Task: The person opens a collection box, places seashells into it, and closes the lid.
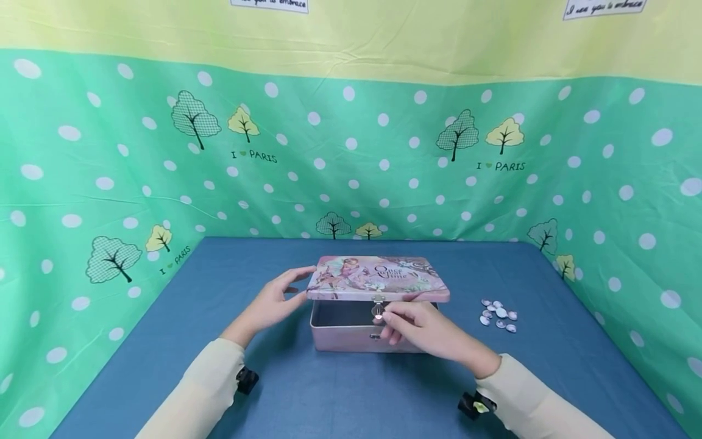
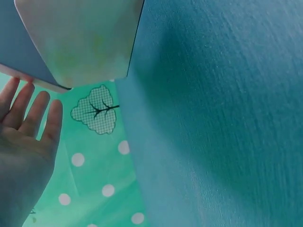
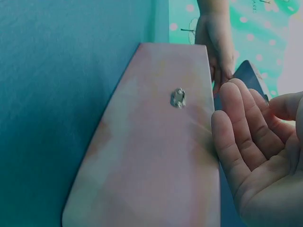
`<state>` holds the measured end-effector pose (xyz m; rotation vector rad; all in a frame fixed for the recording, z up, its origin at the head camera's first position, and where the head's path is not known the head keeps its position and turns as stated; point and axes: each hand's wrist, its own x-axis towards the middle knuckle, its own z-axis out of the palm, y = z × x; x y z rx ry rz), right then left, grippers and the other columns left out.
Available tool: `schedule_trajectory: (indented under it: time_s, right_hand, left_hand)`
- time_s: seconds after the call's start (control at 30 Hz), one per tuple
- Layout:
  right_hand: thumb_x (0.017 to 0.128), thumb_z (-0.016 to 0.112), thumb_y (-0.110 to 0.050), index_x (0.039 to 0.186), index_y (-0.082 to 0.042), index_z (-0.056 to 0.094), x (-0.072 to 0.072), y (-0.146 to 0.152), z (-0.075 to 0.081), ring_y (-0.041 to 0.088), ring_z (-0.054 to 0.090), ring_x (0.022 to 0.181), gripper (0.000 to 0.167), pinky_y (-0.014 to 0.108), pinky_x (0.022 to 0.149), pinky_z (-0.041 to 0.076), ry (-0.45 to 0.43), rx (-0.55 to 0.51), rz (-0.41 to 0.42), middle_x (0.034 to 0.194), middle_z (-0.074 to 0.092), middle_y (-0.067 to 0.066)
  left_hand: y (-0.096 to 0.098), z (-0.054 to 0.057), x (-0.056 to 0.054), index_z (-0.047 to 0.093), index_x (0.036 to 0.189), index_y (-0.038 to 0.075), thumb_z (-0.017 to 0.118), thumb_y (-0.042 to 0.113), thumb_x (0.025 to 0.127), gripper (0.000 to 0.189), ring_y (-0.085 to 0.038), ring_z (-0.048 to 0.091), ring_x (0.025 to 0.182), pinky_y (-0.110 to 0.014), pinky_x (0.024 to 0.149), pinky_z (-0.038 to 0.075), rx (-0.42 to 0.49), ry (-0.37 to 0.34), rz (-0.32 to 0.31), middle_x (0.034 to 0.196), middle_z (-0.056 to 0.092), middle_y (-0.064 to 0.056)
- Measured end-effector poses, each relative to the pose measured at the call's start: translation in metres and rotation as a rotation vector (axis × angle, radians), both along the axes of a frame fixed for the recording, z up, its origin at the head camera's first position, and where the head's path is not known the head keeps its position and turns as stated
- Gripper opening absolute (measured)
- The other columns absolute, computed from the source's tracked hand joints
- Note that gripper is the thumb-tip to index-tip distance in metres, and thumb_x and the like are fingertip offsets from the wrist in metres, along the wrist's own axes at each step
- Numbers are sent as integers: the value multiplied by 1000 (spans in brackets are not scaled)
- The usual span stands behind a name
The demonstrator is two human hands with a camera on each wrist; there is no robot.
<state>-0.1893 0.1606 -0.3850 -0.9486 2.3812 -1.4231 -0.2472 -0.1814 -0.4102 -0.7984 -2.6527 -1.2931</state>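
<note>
Now hinging, seemingly: pink rectangular tin lid half-raised, right hand pinching its silver metal clasp, left hand spread; next needs steadiness.

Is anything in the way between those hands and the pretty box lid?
No, nothing visible is in between. The left hand touches the left edge of the lid, and the right hand pinches the latch at its front. The round pieces lie off to the right.
</note>
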Motion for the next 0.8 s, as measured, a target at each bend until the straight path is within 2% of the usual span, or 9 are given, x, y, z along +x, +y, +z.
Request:
schedule_trajectory:
  time_s: [0.2, 0.37, 0.6, 0.8]
  right_hand:
    - [107, 52, -25, 111, -12, 72, -4, 16, 7, 25, 70, 81, 24, 35, 75, 58, 50, 7, -53, 94, 72, 3]
    - [107, 51, -23, 110, -13, 73, -9, 34, 13, 19, 70, 81, 24, 36, 74, 58, 122, 9, -124, 96, 72, -2]
    - [107, 52, -22, 114, -9, 72, -16, 60, 20, 12, 69, 85, 25, 36, 75, 57, 168, 29, -252, 102, 72, -1]
    - [107, 51, -25, 117, -6, 69, -26, 78, 20, 16, 69, 94, 28, 33, 81, 55, 192, 53, -363, 111, 71, 5]
  left_hand:
    - [4, 0, -5, 46, 149, 14, 59, 23, 104, 48, -29, 45, 136, -52, 99, 46, 35, 19, -3, 150, 47, -10]
    - [6, 3, -8, 48, 148, 16, 57, 29, 105, 46, -25, 46, 135, -50, 100, 46, 57, 7, 27, 148, 50, -6]
    - [10, 10, -15, 54, 144, 17, 57, 39, 103, 47, -24, 56, 125, -50, 97, 48, 76, 15, 93, 137, 60, -6]
    - [14, 15, -21, 59, 138, 20, 56, 47, 102, 45, -22, 61, 117, -47, 96, 49, 108, -29, 169, 128, 66, -2]
